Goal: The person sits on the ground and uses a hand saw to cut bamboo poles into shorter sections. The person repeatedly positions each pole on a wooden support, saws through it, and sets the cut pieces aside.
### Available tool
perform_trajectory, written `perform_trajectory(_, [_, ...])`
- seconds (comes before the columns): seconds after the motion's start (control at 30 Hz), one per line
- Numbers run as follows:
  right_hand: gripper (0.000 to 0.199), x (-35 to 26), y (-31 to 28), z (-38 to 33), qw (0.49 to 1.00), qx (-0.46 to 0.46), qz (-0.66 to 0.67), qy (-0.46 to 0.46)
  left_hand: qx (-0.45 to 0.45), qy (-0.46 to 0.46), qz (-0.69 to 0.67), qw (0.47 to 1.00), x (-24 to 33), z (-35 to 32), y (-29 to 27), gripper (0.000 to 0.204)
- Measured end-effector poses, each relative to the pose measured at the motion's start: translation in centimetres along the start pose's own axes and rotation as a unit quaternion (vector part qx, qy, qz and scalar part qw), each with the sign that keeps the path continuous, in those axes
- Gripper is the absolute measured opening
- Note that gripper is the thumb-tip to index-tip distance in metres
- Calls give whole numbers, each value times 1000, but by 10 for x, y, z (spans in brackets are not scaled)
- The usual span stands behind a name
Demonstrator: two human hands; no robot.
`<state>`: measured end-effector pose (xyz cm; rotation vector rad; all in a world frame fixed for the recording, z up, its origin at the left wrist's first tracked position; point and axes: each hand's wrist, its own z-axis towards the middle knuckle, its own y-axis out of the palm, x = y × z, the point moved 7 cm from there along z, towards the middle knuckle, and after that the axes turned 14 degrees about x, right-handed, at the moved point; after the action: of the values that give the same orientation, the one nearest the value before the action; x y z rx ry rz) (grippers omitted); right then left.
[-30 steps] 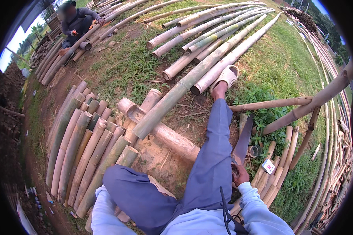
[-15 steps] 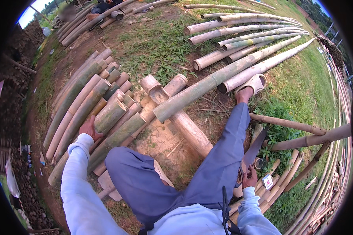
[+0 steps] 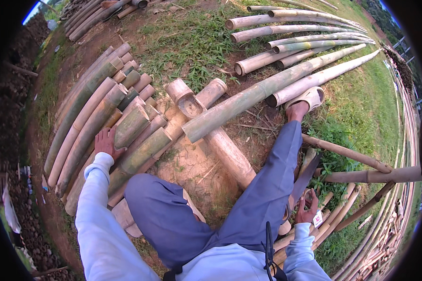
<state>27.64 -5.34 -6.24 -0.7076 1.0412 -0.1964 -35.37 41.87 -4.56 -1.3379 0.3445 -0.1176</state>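
My left hand (image 3: 109,142) lies with fingers spread on the pile of cut bamboo pieces at my left, beside a short green bamboo length (image 3: 132,127). Another greenish bamboo piece (image 3: 147,150) lies just right of it. My right hand (image 3: 306,207) is beside my right leg, fingers loosely curled and apart, with nothing visible in them. Close to it is a dark saw blade (image 3: 306,177); its handle end is mostly hidden by my leg. A small white box-like item (image 3: 318,218) sits at that hand's edge, on thin bamboo pieces (image 3: 335,216).
Ahead, a long bamboo pole (image 3: 248,100) rests across a notched bamboo support (image 3: 191,105). More long poles (image 3: 290,30) fan out on the grass. At right stands a bamboo frame (image 3: 370,175). Sawdust (image 3: 187,161) covers the ground between my legs.
My left hand has shifted slightly up the pile, its fingers now spread. My right hand has risen a little, fingers lifting apart. The view has tilted slightly.
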Motion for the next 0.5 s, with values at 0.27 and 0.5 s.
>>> perform_trajectory(0.27, [51, -92, 25, 23, 987, 13, 34, -155, 3, 15, -12, 1000, 11, -4, -18, 101])
perform_trajectory(0.5, [51, -115, 33, 15, 986, -20, 42, -161, -16, -31, -51, 998, 17, -18, -23, 104])
